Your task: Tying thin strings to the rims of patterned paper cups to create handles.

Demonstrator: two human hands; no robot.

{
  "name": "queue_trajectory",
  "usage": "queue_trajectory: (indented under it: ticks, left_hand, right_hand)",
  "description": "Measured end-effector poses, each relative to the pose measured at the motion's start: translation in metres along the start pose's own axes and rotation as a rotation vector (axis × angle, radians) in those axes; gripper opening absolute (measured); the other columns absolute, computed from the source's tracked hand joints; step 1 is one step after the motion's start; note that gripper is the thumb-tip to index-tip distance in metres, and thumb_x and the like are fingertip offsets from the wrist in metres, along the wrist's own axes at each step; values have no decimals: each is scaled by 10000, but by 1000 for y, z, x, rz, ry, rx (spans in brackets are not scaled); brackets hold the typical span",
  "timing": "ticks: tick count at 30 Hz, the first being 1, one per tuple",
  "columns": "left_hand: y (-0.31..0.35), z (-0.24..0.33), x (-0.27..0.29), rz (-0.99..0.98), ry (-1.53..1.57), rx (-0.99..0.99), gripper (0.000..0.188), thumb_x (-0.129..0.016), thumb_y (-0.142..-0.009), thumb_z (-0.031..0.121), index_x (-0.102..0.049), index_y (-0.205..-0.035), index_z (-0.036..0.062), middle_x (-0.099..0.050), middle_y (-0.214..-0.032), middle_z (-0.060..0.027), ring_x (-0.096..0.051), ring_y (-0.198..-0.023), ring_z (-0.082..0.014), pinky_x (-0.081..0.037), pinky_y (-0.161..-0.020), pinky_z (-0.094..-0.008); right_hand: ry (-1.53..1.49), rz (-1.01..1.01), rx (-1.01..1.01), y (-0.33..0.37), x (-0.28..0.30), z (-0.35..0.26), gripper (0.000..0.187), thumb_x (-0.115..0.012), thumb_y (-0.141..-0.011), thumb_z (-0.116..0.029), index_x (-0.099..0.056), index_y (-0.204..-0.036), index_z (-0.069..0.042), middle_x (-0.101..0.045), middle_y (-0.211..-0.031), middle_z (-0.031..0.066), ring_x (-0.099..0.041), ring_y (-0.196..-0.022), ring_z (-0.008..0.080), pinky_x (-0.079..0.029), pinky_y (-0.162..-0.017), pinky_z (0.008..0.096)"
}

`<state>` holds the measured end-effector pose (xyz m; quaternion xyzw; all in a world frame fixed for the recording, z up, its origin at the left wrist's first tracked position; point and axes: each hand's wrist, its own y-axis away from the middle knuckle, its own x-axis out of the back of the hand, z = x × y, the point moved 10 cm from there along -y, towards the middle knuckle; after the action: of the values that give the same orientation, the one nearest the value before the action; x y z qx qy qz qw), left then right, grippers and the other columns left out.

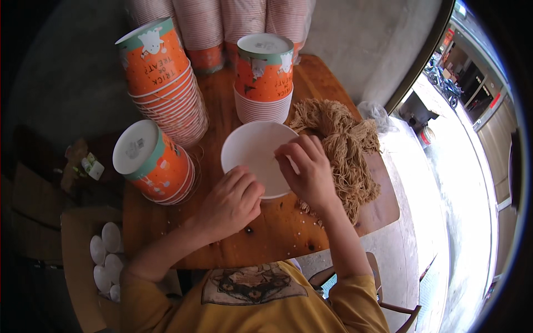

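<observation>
A white-lined paper bucket [250, 145] stands on the wooden table before me, its open mouth facing up. At its near left rim is my left hand [236, 197], its fingers closed on the edge. My right hand [308, 169] reaches over the right rim, thumb and forefinger pinched together above the inside. Whatever is in that pinch is too small to make out. Right beside the bucket lies a bundle of tan twine [347, 147], loose strands hanging toward the table's right edge.
Upside-down orange and green paper buckets stand in stacks: a tall leaning one [161, 72], a short one [155, 161] and one behind my bucket [264, 77]. Wrapped bucket stacks [244, 25] line the wall. A cardboard box [78, 250] with white cups sits lower left.
</observation>
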<state>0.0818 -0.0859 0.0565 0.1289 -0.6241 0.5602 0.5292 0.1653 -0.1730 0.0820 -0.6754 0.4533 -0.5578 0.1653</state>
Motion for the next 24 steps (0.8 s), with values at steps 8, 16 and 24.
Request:
queue_trajectory:
  ticks: [8,16,24]
  left_hand:
    - [25,-10,69,37,199,-1,237,-629,-727,-32,-498,-908,47,-487,-878,-112,-548,-823,-302,-491,-706,-388]
    - [106,-101,251,570,682,261,368,-442,-914,134,-475,-1241,-31,-547,-1241,-196,-533,-1192,-287,-374,-1087,-417]
    - [224,-170,252,895,563,570,387,-514,-952,153,-482,-1309,8,-553,-1269,-134,-500,-1249,-264,-348,-1092,-419]
  right_hand:
    - [-339,-572,-171,30,-3,-18,195,-750,-784,-181,-670,-932,-83,-608,-868,96,-592,-809,279,-491,-678,366]
    - [-1292,-750,-514,7,-139,-78,150,-587,-986,-203,-592,-966,-55,-617,-763,-4,-599,-656,82,-480,-590,242]
    - [-1676,-609,-1039,0,-266,-64,264,-556,-992,-376,-566,-879,-138,-620,-669,-21,-577,-556,69,-522,-567,222]
